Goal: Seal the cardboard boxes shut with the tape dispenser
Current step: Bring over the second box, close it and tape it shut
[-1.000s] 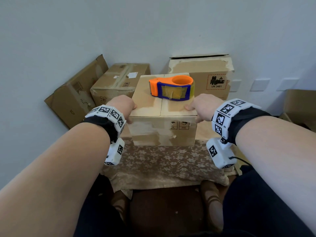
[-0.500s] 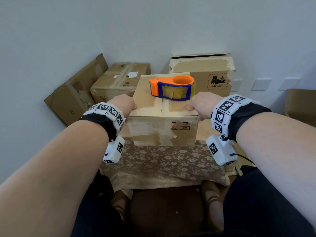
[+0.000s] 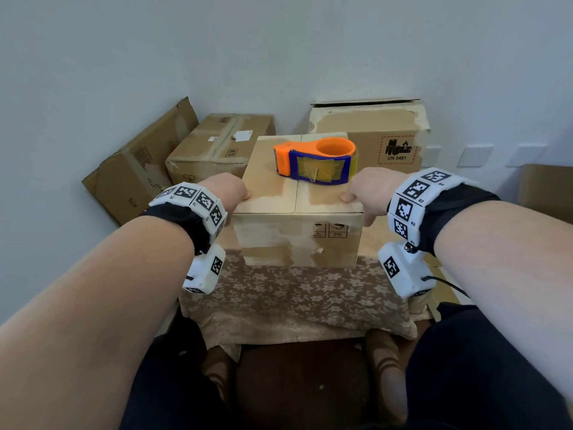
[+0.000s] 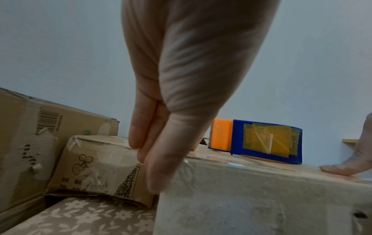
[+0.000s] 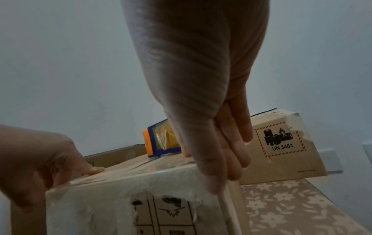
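Head view: cardboard box (image 3: 297,240) pressed between left hand (image 3: 226,193) and right hand (image 3: 369,190), fingers straight down its sides, thumbs on the lid, tape dispenser (image 3: 316,161) on the lid just beyond both thumbs.

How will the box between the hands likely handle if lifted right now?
Likely stiff: the box shows square edges with the left hand and right hand pressing its sides. Its shiny old tape may make the grip slippery. The tape dispenser lies loose on top, so tilting could slide it off.
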Motion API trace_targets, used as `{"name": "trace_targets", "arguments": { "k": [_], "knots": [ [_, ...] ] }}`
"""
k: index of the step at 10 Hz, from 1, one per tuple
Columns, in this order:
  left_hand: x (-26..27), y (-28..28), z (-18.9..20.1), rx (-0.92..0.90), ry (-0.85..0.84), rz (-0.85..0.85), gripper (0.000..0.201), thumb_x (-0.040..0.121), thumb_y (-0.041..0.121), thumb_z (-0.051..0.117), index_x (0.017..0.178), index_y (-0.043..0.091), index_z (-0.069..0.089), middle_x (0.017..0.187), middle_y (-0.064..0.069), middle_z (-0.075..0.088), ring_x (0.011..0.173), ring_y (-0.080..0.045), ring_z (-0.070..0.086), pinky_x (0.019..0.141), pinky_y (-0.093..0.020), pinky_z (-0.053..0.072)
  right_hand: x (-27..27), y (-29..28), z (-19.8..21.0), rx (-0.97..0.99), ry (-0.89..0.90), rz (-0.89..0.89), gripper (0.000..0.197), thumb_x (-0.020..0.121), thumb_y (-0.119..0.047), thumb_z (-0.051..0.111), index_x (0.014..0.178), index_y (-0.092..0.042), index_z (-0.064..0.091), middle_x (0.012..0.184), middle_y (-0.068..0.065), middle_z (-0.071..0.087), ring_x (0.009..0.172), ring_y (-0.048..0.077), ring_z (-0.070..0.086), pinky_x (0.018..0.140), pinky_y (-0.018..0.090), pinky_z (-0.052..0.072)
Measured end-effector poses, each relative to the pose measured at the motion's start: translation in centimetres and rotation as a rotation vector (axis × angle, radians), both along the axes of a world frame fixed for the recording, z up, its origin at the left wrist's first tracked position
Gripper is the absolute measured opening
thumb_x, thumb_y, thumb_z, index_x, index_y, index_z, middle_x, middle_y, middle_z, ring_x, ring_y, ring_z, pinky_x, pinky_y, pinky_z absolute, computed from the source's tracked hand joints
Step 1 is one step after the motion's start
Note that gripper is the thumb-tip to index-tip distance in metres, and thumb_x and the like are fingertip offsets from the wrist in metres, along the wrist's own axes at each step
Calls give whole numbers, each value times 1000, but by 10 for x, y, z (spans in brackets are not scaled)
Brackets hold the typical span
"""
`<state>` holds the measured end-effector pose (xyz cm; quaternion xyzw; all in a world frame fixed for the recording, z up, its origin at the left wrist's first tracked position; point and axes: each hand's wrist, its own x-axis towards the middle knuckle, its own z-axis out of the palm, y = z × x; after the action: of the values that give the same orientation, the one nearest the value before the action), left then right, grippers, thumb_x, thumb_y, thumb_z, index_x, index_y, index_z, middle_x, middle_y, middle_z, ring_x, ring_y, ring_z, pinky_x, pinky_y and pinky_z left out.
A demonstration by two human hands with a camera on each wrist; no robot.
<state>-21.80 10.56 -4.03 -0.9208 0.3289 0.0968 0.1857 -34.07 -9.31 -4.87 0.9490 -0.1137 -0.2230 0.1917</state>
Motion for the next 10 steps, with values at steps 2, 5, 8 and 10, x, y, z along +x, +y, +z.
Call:
{"name": "trace_targets", "arguments": {
  "k": [2,5,8,10],
  "knots": [
    [5,-4,-1,142,-65,-44,54,92,24,60,141,12,42,127,-11,55,117,-27,53,94,-31,43,2,-4,-6,101,-45,-14,48,91,-22,62,136,-13,48,119,10,59,110,28,58,81,30,47],
    [6,-12,-4,34,27,263,46,102,33,36,130,0,51,134,-18,52,124,-33,49,103,-39,36,-8,1,2,222,-118,-150,53,96,-9,48,147,-19,38,137,14,49,119,30,53,93,32,44],
    [14,-13,-18,-246,19,73,36,97,25,38,117,12,65,118,-10,63,112,-28,56,97,-42,46,-20,-9,2,324,-854,-118,32,91,-19,47,118,-23,65,110,6,63,99,28,59,67,31,41],
    [-2,-32,-33,-317,233,56,66,96,61,22,152,28,15,160,-6,3,146,-29,8,115,-58,11,2,-13,1,413,-852,-83,59,91,-18,51,147,-27,32,147,1,38,133,28,33,97,43,43]
  ]
}}
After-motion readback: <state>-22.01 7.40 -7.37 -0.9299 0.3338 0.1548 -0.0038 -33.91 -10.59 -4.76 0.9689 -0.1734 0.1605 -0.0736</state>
